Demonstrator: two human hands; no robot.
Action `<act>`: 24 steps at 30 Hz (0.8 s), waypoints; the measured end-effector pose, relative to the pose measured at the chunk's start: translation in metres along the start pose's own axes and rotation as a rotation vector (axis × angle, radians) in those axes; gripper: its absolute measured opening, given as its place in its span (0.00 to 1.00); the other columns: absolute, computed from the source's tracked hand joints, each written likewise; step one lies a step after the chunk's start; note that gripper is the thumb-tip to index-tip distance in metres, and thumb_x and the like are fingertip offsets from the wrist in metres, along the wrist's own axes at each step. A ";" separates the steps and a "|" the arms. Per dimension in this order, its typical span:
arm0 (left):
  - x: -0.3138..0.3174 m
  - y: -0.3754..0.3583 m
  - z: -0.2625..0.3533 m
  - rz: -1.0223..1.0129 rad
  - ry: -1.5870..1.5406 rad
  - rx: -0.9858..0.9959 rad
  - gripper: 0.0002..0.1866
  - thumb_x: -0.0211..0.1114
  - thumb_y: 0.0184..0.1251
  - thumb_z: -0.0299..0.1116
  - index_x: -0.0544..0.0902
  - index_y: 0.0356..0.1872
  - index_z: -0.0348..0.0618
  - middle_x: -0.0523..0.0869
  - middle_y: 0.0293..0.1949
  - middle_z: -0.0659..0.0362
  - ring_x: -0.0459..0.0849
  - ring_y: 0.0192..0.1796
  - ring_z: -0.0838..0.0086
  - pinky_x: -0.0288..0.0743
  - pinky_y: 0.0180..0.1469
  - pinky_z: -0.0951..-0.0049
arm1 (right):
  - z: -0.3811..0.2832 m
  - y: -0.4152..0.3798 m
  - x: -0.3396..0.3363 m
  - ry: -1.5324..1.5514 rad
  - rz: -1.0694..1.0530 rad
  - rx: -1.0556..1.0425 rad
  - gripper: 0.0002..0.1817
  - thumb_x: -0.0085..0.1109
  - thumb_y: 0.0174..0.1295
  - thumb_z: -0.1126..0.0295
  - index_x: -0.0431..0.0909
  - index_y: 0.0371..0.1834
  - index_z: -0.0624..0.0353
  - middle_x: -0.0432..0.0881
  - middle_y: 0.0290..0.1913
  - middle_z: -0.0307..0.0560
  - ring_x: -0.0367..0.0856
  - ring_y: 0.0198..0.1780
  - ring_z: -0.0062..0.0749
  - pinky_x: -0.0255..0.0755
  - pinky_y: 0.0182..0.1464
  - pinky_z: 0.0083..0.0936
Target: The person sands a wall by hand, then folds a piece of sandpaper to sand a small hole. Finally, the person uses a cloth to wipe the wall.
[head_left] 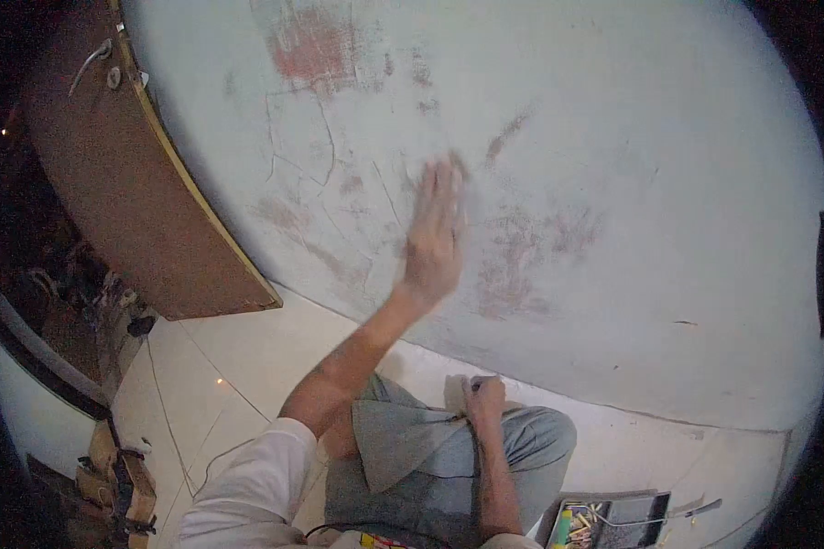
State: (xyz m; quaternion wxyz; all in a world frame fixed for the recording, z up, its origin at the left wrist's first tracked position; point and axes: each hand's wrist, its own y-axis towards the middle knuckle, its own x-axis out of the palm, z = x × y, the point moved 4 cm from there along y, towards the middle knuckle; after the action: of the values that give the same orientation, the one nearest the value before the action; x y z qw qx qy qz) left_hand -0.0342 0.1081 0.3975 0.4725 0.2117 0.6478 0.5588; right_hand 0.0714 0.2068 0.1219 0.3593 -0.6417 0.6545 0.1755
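Observation:
Against the pale wall (705, 183), my left hand (435, 233) lies flat with its fingers stretched upward, slightly blurred by motion. Whether anything is under that palm cannot be seen. Reddish-brown scuffed patches and thin cracks mark the wall around it. My right hand (487, 400) is closed in a fist near my bent knee, low by the wall's base; something small and dark shows at its fingers, too unclear to name. A grey-green cloth flap (403, 439) lies over my lap between the two arms.
A brown door (156, 201) with a metal handle stands at the left. An open case (655, 517) of small items sits on the tiled floor (238, 357) at the lower right. A thin cable (160, 393) crosses the floor at the left, near dark clutter.

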 end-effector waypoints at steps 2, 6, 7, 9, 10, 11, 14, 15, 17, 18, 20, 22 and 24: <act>0.024 -0.062 -0.003 -0.127 0.023 -0.008 0.29 0.47 0.64 0.20 0.57 0.68 0.26 0.53 0.71 0.37 0.47 0.74 0.43 0.51 0.72 0.52 | 0.002 -0.012 0.012 -0.259 0.344 -0.201 0.25 0.55 0.59 0.52 0.76 0.54 0.58 0.80 0.46 0.65 0.78 0.50 0.60 0.60 0.64 0.42; 0.030 -0.069 -0.002 -0.174 0.012 -0.080 0.34 0.49 0.57 0.17 0.54 0.68 0.25 0.50 0.71 0.36 0.47 0.74 0.43 0.50 0.72 0.53 | -0.011 -0.017 0.007 -0.087 0.188 -0.210 0.27 0.58 0.57 0.46 0.76 0.55 0.52 0.84 0.42 0.56 0.80 0.50 0.54 0.64 0.61 0.43; 0.023 -0.052 0.002 -0.131 0.026 -0.076 0.34 0.49 0.58 0.17 0.54 0.69 0.25 0.49 0.72 0.37 0.47 0.74 0.43 0.50 0.73 0.53 | -0.008 -0.016 0.006 -0.093 0.185 -0.202 0.27 0.58 0.57 0.46 0.76 0.55 0.52 0.84 0.42 0.56 0.80 0.50 0.54 0.64 0.61 0.43; 0.002 0.004 0.008 -0.068 0.076 -0.057 0.33 0.48 0.58 0.16 0.53 0.69 0.25 0.49 0.72 0.39 0.47 0.74 0.43 0.50 0.73 0.53 | 0.000 -0.009 0.013 0.258 0.034 -0.134 0.27 0.60 0.55 0.47 0.77 0.53 0.53 0.83 0.44 0.56 0.79 0.51 0.54 0.70 0.54 0.45; -0.009 0.026 0.011 -0.053 0.114 -0.047 0.33 0.47 0.59 0.16 0.54 0.69 0.25 0.49 0.72 0.39 0.47 0.74 0.42 0.50 0.73 0.54 | 0.001 -0.010 0.015 0.262 0.024 -0.128 0.27 0.60 0.55 0.47 0.77 0.53 0.53 0.83 0.44 0.56 0.79 0.51 0.54 0.70 0.54 0.45; -0.012 0.039 0.009 -0.065 0.117 -0.052 0.33 0.47 0.59 0.16 0.54 0.69 0.25 0.49 0.72 0.39 0.47 0.74 0.42 0.50 0.73 0.54 | -0.002 -0.011 0.013 0.177 0.115 -0.194 0.26 0.61 0.56 0.48 0.77 0.51 0.54 0.83 0.43 0.57 0.80 0.48 0.55 0.71 0.50 0.45; -0.015 0.041 0.008 0.027 0.077 0.007 0.31 0.47 0.61 0.18 0.54 0.68 0.25 0.49 0.73 0.41 0.46 0.74 0.43 0.49 0.73 0.53 | 0.001 -0.006 0.015 0.089 0.175 -0.249 0.25 0.61 0.56 0.50 0.77 0.50 0.56 0.83 0.40 0.57 0.80 0.44 0.56 0.73 0.46 0.45; -0.009 0.019 0.004 0.000 0.046 0.002 0.31 0.47 0.61 0.18 0.54 0.68 0.25 0.49 0.72 0.40 0.46 0.74 0.43 0.49 0.73 0.53 | 0.002 -0.004 0.018 0.088 0.155 -0.239 0.25 0.60 0.57 0.50 0.77 0.50 0.57 0.83 0.39 0.58 0.81 0.42 0.56 0.73 0.45 0.46; 0.015 -0.039 -0.001 -0.075 0.014 -0.035 0.30 0.46 0.67 0.23 0.52 0.70 0.28 0.48 0.73 0.42 0.45 0.75 0.46 0.47 0.73 0.56 | 0.002 -0.005 0.018 0.111 0.164 -0.235 0.25 0.60 0.57 0.50 0.76 0.51 0.57 0.83 0.39 0.58 0.80 0.42 0.56 0.73 0.46 0.46; 0.027 -0.067 -0.004 -0.130 0.015 -0.068 0.29 0.45 0.71 0.27 0.51 0.71 0.30 0.47 0.74 0.44 0.43 0.75 0.50 0.44 0.74 0.59 | 0.000 -0.005 0.018 0.138 0.173 -0.228 0.26 0.60 0.57 0.51 0.76 0.52 0.57 0.83 0.39 0.58 0.80 0.42 0.56 0.73 0.46 0.46; 0.026 -0.072 0.003 -0.127 0.033 -0.059 0.30 0.46 0.70 0.25 0.50 0.71 0.31 0.47 0.74 0.44 0.43 0.75 0.49 0.44 0.75 0.58 | -0.004 -0.010 0.013 0.146 0.133 -0.213 0.26 0.60 0.57 0.51 0.76 0.52 0.58 0.83 0.39 0.58 0.80 0.42 0.56 0.73 0.46 0.46; 0.030 -0.070 0.001 -0.127 0.049 -0.050 0.31 0.48 0.69 0.24 0.49 0.71 0.33 0.47 0.74 0.44 0.43 0.75 0.48 0.43 0.75 0.58 | 0.000 -0.008 0.013 0.155 0.093 -0.195 0.27 0.60 0.57 0.51 0.75 0.53 0.58 0.83 0.39 0.58 0.80 0.41 0.57 0.73 0.46 0.46; 0.015 -0.029 0.001 -0.055 0.052 -0.089 0.35 0.50 0.66 0.22 0.48 0.72 0.37 0.47 0.74 0.44 0.44 0.75 0.49 0.44 0.75 0.58 | 0.009 -0.004 0.022 0.157 0.176 -0.243 0.27 0.60 0.57 0.51 0.75 0.54 0.57 0.83 0.40 0.58 0.80 0.41 0.57 0.73 0.46 0.46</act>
State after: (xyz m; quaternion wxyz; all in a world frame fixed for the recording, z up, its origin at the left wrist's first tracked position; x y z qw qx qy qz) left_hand -0.0328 0.1120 0.3654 0.4797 0.1580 0.6400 0.5791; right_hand 0.0794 0.1965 0.1014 0.2102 -0.6321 0.7083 0.2334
